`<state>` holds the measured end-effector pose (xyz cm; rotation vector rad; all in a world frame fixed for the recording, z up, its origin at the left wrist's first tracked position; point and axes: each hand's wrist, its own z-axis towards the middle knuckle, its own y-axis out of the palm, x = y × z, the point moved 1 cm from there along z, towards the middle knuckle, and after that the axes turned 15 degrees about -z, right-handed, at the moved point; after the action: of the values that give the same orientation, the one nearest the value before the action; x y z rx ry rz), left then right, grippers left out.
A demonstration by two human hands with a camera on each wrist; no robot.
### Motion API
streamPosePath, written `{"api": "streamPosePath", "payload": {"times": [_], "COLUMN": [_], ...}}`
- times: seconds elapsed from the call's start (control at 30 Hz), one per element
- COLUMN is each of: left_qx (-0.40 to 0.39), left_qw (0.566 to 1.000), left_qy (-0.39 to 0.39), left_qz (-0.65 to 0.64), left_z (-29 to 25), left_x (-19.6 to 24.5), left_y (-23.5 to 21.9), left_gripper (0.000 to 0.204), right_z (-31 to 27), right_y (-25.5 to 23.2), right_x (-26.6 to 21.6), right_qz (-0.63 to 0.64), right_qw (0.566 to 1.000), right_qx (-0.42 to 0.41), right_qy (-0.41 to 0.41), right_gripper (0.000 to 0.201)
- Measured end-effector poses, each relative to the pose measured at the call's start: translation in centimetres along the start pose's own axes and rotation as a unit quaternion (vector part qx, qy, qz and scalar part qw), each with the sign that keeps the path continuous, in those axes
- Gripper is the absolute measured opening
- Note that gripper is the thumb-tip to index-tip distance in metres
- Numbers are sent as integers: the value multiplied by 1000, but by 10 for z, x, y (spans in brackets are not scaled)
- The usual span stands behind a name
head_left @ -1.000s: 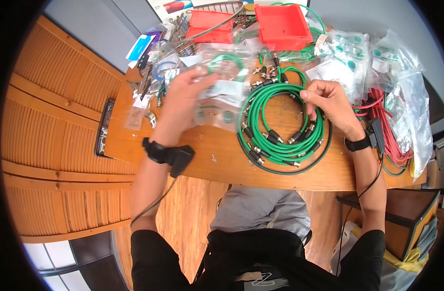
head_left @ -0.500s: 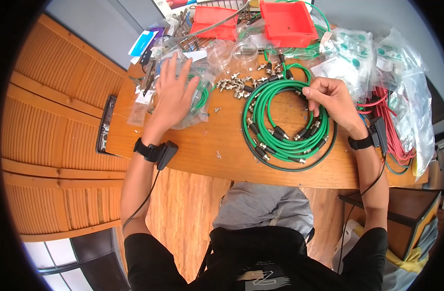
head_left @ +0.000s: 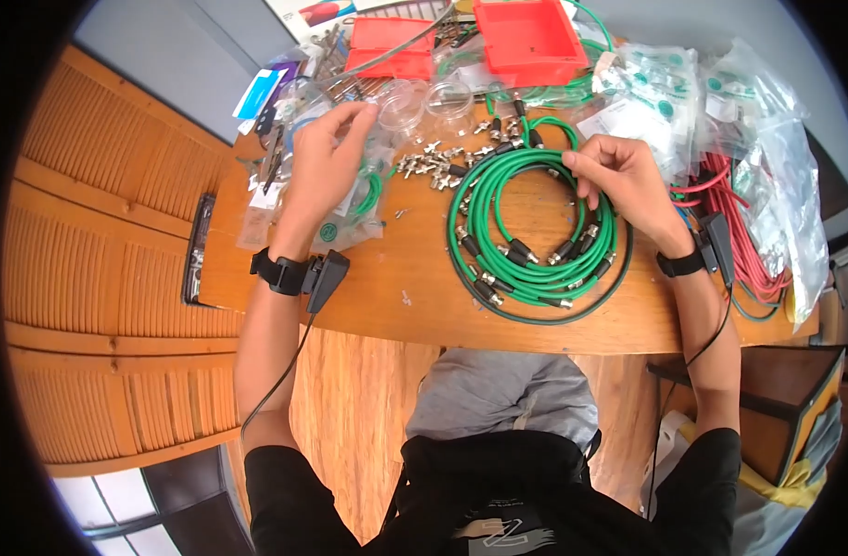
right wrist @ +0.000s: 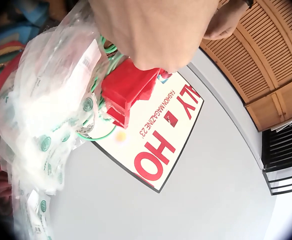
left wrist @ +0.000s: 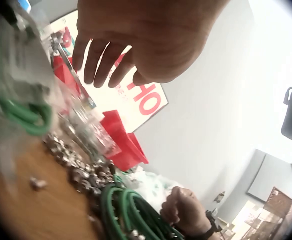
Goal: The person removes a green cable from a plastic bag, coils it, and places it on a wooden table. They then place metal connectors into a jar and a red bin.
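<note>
Above clear plastic bags (head_left: 336, 227) at the table's left, the left hand (head_left: 322, 162) hangs with nothing in its grasp; its fingers look relaxed and apart in the left wrist view. One bag holds a green cable loop (head_left: 370, 195). The right hand (head_left: 623, 176) has curled fingers at the upper right of a coil of green cables (head_left: 487, 218), and thumb and forefinger pinch the cable there. Black and silver connectors (head_left: 526, 250) lie around the coil, with a darker cable as its outer loop. The right wrist view shows only the back of the right hand (right wrist: 153, 30), fingertips hidden.
Small metal connectors (head_left: 433, 165) lie left of the coil. Behind them stand round clear containers (head_left: 450, 100), a red bin (head_left: 532, 46) and an open red box (head_left: 391, 46). Plastic bags (head_left: 660, 88) and red cables (head_left: 734, 232) fill the right side.
The left hand has set a clear bag with green cable down at the left, let go and lifted slightly, its fingers drawing together. The right hand has stayed at the coil.
</note>
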<state>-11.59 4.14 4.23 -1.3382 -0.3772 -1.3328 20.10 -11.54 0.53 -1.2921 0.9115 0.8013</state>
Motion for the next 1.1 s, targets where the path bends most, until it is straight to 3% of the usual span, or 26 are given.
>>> {"api": "streamPosePath", "payload": {"times": [0.1, 0.23, 0.33, 0.47, 0.7, 0.8, 0.97, 1.1], "left_qx": [-68, -96, -123, -168, -165, -181, -138, -114], "left_qw": [977, 977, 979, 982, 973, 978, 969, 925], "left_qy": [-24, -1, 25, 15, 159, 82, 29, 5], "left_qz": [-201, -190, -162, -90, -33, -66, -203, -362], "left_z": [6, 8, 14, 11, 4, 4, 7, 10], "left_x": [13, 28, 19, 11, -1, -5, -7, 4], "left_y": [41, 93, 114, 118, 116, 115, 117, 121], "left_gripper": [24, 19, 21, 24, 23, 22, 21, 18], "right_z": [3, 8, 10, 4, 6, 6, 8, 7], "right_y": [-10, -21, -20, -14, -6, -3, -6, -8], "right_x": [2, 16, 23, 8, 13, 17, 15, 8], "right_qz": [-19, -105, -184, -263, -324, -328, -242, -186], "right_qw": [997, 984, 974, 961, 940, 938, 961, 972], "right_qx": [76, 144, 130, 76, 86, 96, 128, 135], "right_qy": [13, 17, -23, -27, -57, -57, -41, -54], "right_gripper": [28, 26, 26, 27, 26, 26, 25, 29]}}
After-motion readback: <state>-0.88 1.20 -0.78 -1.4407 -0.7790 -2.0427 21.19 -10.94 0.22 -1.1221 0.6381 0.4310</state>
